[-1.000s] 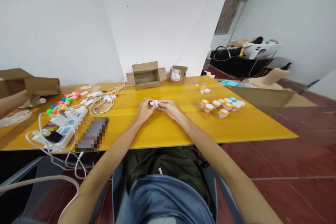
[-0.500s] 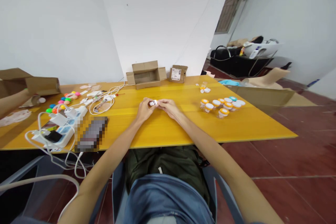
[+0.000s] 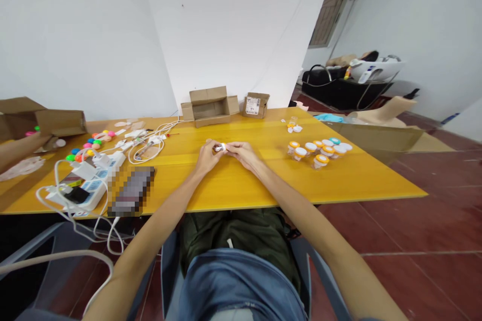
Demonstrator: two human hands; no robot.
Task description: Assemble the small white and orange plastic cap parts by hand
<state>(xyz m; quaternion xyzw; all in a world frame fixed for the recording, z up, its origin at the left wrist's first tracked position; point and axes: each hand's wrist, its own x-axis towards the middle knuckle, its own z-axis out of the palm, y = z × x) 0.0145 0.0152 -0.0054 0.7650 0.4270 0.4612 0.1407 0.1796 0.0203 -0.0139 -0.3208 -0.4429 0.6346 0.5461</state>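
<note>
Table (image 3: 233, 185): yellow. Wall (image 3: 226, 30): white. Trousers (image 3: 241, 233): dark green. Shirt (image 3: 241, 281): blue. Floor (image 3: 422, 230): dark red, pale tile lines. Jar lids (image 3: 327, 149): white, orange, teal.

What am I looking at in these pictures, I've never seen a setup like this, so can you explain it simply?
There is no robot here. Every picture comes from one camera worn on a person's head, looking forward and down, so you see what they see. The left hand and right hand are bare and meet over a yellow table. Together they hold a small item, partly white; the fingers hide too much to tell what it is.

To the right stand clear jars with orange, white or teal lids. To the left are a loaded power strip, a pixelated dark device and colorful balls. Two cardboard boxes sit at the back. At far left, another person's arm reaches toward a third box.
</note>
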